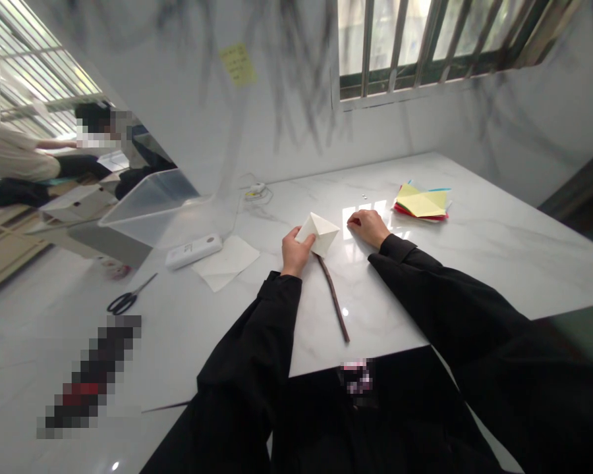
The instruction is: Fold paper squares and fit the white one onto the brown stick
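Observation:
My left hand (295, 253) grips a folded piece of white paper (325, 232), its thumb on top of the folds. From beneath the paper a thin brown stick (334, 295) runs down toward the table's front edge; whether the two are joined I cannot tell. To the right of the paper, my right hand (369, 228) is low over the table with fingers drawn together in a pinch. Whatever the fingertips hold, if anything, is too small to make out. Tiny white bits (364, 197) lie just beyond that hand.
A stack of coloured paper (422, 201) lies at the right. To the left are a flat white sheet (227, 263), a white box-like device (194, 251), black-handled scissors (128, 299) and a clear plastic bin (153, 207). A coiled cable (257, 191) sits by the wall. People sit beyond the partition.

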`<state>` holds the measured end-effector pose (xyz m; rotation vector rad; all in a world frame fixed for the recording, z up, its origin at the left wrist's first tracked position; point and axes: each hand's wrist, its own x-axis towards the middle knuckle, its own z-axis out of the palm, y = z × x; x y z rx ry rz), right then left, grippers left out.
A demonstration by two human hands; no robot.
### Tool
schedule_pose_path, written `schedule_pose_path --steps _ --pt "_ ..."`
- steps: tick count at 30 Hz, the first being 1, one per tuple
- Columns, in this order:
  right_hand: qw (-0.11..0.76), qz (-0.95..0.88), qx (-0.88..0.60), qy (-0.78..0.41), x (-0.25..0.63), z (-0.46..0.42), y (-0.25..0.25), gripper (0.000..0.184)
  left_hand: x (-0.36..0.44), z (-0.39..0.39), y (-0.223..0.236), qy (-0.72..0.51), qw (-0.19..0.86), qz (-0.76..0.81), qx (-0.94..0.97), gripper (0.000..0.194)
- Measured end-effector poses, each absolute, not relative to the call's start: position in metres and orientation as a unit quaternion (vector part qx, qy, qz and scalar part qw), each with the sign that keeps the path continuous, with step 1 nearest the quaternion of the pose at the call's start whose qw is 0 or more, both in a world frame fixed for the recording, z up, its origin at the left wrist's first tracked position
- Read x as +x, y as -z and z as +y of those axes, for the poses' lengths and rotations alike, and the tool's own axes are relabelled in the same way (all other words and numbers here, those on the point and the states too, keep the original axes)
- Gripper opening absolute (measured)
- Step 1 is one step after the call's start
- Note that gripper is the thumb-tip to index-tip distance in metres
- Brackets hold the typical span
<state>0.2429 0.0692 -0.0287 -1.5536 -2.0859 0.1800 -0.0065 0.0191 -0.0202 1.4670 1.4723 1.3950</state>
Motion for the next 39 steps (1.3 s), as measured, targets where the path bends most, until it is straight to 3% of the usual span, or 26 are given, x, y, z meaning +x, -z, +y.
schedule_pose_path --steps 10,17,21,25,29,32,34,39 --pt "0.18 -0.754 -0.631 -0.021 0.255 0.133 0.011 0.027 -0.008 0.019 0.025 -0.53 0.349 0.557 0.535 0.033" --pt "0.174 -0.737 -0.653 -0.001 0.263 0.163 0.008 0.031 -0.005 0.011 0.015 -0.539 0.37 0.537 0.534 0.031" --pt "0.241 -0.737 -0.631 -0.009 0.253 0.142 0.005 0.029 -0.002 0.011 0.012 -0.542 0.391 0.53 0.522 0.035" --pt "0.364 -0.725 -0.577 -0.092 0.229 0.094 0.006 0.025 0.0 0.014 0.015 -0.544 0.407 0.53 0.507 0.046" --pt "0.477 -0.672 -0.518 -0.23 0.208 0.047 0.013 0.037 0.003 0.014 0.012 -0.568 0.442 0.526 0.452 0.053" --pt "0.534 -0.586 -0.468 -0.392 0.198 0.025 0.018 0.06 0.006 0.01 0.005 -0.572 0.469 0.516 0.431 0.052" --pt "0.561 -0.539 -0.433 -0.455 0.194 0.017 0.021 0.067 0.007 0.007 0.0 -0.571 0.479 0.508 0.431 0.049" --pt "0.539 -0.572 -0.434 -0.441 0.194 0.016 0.025 0.053 0.007 0.004 -0.005 -0.556 0.525 0.468 0.443 0.035"
